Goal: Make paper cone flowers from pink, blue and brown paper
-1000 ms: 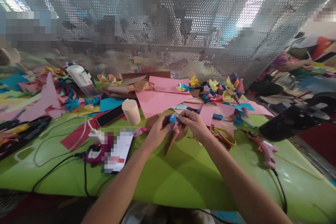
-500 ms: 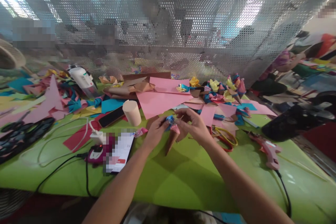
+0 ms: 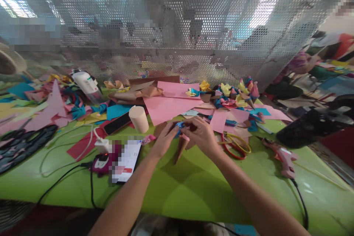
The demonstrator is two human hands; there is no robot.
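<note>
My left hand [image 3: 163,141] and my right hand [image 3: 199,134] meet above the green table [image 3: 199,188]. Between them they pinch a small brown paper cone [image 3: 179,148] with pink and blue crumpled paper [image 3: 179,125] at its top. The cone points down towards me. The fingers of both hands are closed around the cone's top.
Pink paper sheets [image 3: 166,105], a beige paper roll [image 3: 138,118], a dark phone [image 3: 117,122], a second phone [image 3: 125,160], cables and a charger lie left. Piled paper cones [image 3: 235,96], loops [image 3: 238,145] and a pink glue gun [image 3: 282,156] lie right. A perforated metal screen [image 3: 177,33] stands behind.
My right hand's fingers lifted off half a second ago and have closed again on the cone's top. The cone stays in about the same place.
</note>
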